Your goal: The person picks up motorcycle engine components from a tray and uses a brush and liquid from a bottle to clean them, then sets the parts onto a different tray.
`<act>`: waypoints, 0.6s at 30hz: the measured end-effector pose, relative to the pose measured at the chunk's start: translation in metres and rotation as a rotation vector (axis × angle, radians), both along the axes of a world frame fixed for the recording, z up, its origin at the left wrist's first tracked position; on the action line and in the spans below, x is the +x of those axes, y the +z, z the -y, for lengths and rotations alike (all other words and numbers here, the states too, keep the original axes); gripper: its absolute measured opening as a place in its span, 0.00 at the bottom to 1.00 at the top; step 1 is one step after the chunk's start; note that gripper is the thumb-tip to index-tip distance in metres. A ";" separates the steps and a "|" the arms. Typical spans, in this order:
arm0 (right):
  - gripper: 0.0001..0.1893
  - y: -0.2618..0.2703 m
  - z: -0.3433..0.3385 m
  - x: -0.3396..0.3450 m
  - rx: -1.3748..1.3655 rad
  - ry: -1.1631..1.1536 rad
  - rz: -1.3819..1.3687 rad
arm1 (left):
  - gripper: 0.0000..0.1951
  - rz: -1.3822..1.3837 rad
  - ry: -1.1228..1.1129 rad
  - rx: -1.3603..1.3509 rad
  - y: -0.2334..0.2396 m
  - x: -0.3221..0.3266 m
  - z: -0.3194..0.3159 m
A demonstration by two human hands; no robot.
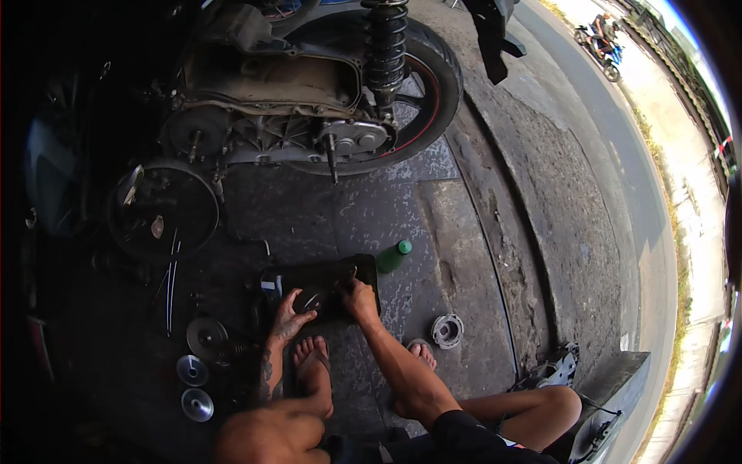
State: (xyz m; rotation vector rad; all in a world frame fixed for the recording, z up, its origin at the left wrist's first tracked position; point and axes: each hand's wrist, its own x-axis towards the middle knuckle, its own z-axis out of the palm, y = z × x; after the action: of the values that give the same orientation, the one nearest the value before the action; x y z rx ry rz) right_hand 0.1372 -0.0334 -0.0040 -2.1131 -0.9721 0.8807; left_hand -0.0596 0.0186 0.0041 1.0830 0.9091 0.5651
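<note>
A dark shallow tray (324, 268) lies on the ground before my feet, and both hands reach into it. My left hand (287, 320) is at its near left side, thumb and fingers spread around a dark part. A bright curved glint (312, 301) shows beside the fingertips. Over the tray's right half, my right hand (362, 300) is bent, one finger pointing forward. Its fingertips are against something dark; shadow hides whether they grip it. A green bottle (392, 258) stands just off the tray's far right corner.
Ahead is a scooter's opened transmission case (272, 84), with bare shafts, a shock absorber (386, 52) and a rear wheel (446, 64). Metal discs (197, 404) and long thin rods (172, 290) lie left. A round metal part (447, 331) sits right. A rider (600, 40) is on the road.
</note>
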 end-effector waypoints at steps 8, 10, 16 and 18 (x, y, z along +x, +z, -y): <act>0.08 0.055 0.010 -0.038 0.359 -0.309 -0.286 | 0.38 -0.039 0.457 -0.371 -0.015 0.010 0.011; 0.07 0.052 0.006 -0.047 0.407 -0.160 -0.282 | 0.33 -0.004 0.548 -0.385 -0.017 0.014 0.010; 0.06 0.020 -0.008 -0.021 0.347 -0.118 -0.118 | 0.23 0.135 0.470 -0.416 -0.095 -0.001 0.007; 0.07 0.036 -0.005 -0.033 0.358 -0.033 -0.249 | 0.29 -0.012 0.568 -0.474 -0.090 -0.002 0.009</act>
State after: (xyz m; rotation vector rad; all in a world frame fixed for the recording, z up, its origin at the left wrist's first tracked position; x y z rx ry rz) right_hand 0.1046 -0.0279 0.0320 -1.6704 -0.8865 0.8572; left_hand -0.0611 0.0100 -0.0858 0.3918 1.2927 0.7560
